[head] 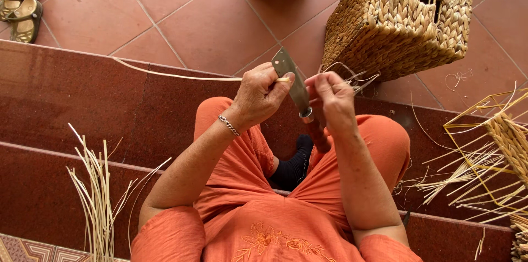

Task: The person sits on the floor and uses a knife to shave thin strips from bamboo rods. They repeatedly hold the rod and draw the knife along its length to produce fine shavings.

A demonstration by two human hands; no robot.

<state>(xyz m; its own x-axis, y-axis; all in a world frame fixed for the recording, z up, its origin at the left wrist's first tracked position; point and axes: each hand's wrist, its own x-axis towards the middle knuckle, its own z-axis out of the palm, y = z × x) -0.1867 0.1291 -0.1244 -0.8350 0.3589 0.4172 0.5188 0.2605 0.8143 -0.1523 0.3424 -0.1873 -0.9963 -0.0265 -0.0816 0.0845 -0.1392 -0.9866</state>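
Here, the left hand (263, 96) pinches a long reed strip (181, 76) trailing leftward against the upright knife blade (292, 78), while the right hand (330, 99), fingers closed, grips its far end.

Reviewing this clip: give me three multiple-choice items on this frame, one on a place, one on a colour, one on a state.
1. Where do the sandals lie?
A. Top left, on the floor tiles
B. On the person's lap
C. Inside the basket

2. What colour are the person's clothes?
A. Blue
B. Orange
C. White

3. How is the large woven basket standing?
A. Flat and upright
B. Tipped on an edge
C. Crushed flat

Answers: 1 A, they sit on the tiles in the top left corner. 2 B, trousers and top are orange. 3 B, it leans, its sides slanted.
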